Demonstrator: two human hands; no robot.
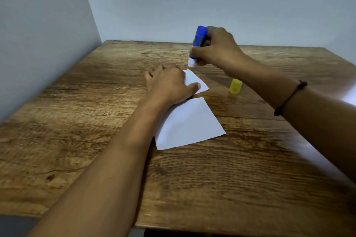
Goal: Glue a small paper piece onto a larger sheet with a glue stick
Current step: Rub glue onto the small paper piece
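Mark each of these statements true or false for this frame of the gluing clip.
1. The right hand grips the blue glue stick with its white tip pointing down. True.
2. The yellow plastic cap is still on the glue stick. False: it stands on the brown wooden table, to the right of the papers.
3. The left hand rests on the small white paper piece, thumb pressing it. True.
4. The small piece already lies on top of the larger white sheet. False: it lies on the table beyond the sheet, apart from it.
5. The glue tip is pressed into the larger sheet. False: it hangs above the table near the small piece's far corner.
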